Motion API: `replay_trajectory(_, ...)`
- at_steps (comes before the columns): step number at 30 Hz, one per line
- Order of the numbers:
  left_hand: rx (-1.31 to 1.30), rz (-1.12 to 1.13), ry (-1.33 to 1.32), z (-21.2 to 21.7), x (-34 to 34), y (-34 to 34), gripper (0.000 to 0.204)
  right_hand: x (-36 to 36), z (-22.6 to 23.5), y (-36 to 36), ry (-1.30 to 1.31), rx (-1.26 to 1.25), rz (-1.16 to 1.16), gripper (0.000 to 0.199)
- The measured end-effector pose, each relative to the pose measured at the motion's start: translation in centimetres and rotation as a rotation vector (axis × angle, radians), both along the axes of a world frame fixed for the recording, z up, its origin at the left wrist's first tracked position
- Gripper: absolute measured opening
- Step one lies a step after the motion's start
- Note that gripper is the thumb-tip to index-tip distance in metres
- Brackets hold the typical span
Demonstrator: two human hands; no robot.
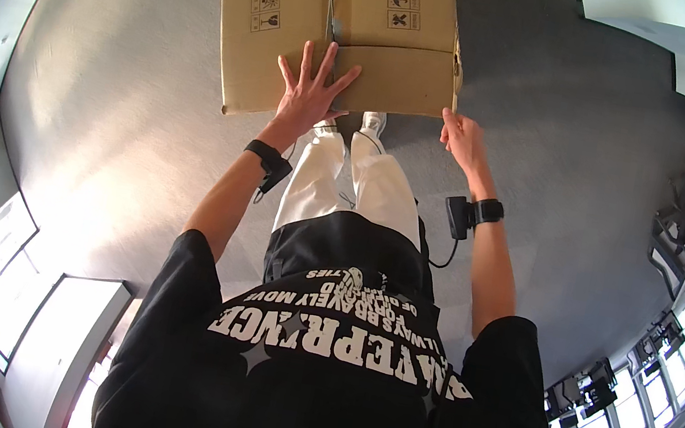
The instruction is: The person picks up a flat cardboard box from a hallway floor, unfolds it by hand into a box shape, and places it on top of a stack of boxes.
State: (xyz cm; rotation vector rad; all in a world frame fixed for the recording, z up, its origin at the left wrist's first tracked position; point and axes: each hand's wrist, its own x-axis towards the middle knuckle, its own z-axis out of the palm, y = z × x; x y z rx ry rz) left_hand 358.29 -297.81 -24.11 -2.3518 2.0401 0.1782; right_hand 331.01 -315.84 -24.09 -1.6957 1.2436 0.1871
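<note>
Cardboard box [341, 26], top centre of the frame, steadied by 2 hands. Left hand [308, 94] lies flat on the near flap, fingers spread to press it. Right hand [462, 139] grips the lower right corner, fingers curled around the edge.

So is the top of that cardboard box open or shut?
Shut: the cardboard box has its flaps flat, meeting at a taped seam; left hand spread on one.
</note>
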Motion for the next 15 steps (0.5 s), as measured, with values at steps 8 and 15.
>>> replay_trajectory(8,0.020,0.022,-0.047,-0.7,4.3,-2.3,0.092,-2.8,-3.8,0.4,-0.190,0.098,-0.188,0.040)
replay_trajectory(15,0.127,0.056,-0.037,3.0,11.2,-6.6,0.089,-4.2,-6.1,1.8,-0.101,0.221,-0.135,0.035)
